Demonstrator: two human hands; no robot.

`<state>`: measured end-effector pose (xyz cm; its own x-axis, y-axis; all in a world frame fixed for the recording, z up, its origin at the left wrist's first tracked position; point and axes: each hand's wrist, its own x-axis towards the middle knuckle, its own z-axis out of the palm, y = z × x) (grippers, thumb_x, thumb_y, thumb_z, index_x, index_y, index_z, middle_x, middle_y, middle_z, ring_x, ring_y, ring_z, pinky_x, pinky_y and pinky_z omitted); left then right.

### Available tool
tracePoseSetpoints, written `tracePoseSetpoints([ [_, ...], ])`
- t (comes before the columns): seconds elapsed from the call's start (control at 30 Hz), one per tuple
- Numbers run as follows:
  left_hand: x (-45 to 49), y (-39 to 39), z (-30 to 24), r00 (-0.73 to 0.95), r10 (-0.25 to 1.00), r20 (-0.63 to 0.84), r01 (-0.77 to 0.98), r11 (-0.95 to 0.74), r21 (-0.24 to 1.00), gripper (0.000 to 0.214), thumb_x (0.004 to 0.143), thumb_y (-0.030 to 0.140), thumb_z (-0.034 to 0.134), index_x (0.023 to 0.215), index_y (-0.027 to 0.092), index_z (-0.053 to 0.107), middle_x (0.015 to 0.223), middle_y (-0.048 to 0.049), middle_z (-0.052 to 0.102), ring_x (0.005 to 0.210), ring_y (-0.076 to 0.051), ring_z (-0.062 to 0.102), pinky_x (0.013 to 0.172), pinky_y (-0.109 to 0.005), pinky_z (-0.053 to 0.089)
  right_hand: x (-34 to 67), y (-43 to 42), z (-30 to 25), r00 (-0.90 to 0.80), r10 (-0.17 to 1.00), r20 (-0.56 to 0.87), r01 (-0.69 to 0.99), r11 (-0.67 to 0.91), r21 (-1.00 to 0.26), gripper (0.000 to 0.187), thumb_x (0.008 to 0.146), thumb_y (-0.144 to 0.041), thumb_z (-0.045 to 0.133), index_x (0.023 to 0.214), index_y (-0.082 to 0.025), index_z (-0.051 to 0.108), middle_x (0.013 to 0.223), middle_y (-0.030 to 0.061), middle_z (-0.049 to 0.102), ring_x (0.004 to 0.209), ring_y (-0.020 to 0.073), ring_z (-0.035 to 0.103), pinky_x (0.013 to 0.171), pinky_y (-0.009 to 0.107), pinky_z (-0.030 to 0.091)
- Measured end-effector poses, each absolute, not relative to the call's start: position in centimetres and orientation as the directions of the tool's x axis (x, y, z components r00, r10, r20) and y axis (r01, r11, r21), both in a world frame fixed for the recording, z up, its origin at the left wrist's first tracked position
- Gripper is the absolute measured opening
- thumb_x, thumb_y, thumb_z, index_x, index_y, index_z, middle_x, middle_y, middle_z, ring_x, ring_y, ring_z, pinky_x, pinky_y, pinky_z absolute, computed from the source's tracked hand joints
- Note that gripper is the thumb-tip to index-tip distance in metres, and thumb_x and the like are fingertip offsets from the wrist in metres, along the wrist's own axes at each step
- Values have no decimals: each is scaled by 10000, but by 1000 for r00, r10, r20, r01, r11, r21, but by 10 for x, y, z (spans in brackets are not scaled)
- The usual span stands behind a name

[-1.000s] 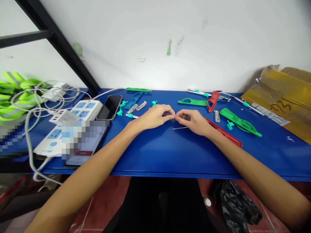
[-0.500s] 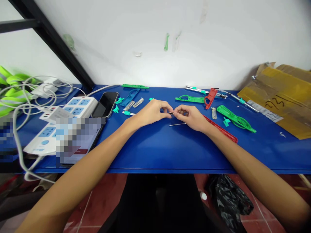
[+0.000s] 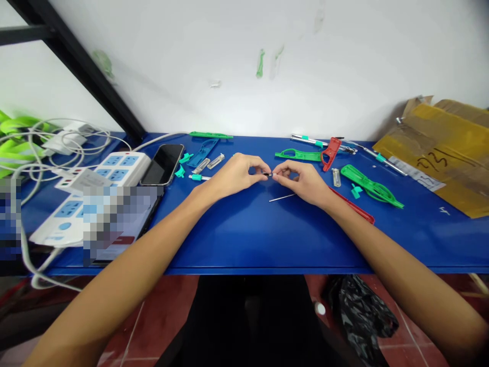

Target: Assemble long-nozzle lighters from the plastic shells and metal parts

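Note:
My left hand [image 3: 237, 176] and my right hand [image 3: 300, 182] meet fingertip to fingertip over the middle of the blue table [image 3: 244, 239]. Both pinch a tiny dark part [image 3: 268, 174] between them; it is too small to name. A thin metal pin [image 3: 281, 197] lies on the table just under my right hand. A long red plastic strip [image 3: 353, 208] runs out from beneath my right wrist.
Green plastic handles [image 3: 369, 186] [image 3: 298, 155], a red handle [image 3: 329, 153], a blue piece [image 3: 204, 151] and small clear tubes [image 3: 216, 161] lie at the back. A black phone [image 3: 164, 164], white power strips [image 3: 114, 171] and cables sit left. A cardboard box [image 3: 443, 153] stands right.
The camera view drifted slightly. My two hands stayed together at the table's middle, with the fingertips shifting a little around the small part.

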<state>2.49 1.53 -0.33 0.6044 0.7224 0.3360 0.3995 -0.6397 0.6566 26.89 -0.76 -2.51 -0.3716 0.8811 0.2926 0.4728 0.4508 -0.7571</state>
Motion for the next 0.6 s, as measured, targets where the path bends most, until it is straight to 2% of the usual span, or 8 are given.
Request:
tracePoseSetpoints([
  [0.23, 25, 16, -6, 603, 712, 359, 401, -660, 636, 127, 922, 177, 790, 1027, 208, 854, 993, -35, 840, 908, -192, 762, 903, -319, 556, 268, -8, -23, -382, 863, 332, 474, 491, -731, 297, 1010, -503, 696, 1030, -247, 845, 1019, 65, 824, 877, 229, 696, 717, 340, 481],
  [0.6, 24, 16, -6, 630, 681, 372, 379, -688, 619, 111, 962, 235, 770, 1041, 221, 847, 1031, -48, 844, 952, -205, 761, 929, -353, 567, 271, -7, -23, -419, 844, 334, 472, 517, -714, 295, 1025, -502, 690, 1050, -257, 853, 1026, 69, 836, 891, 244, 707, 732, 358, 483],
])
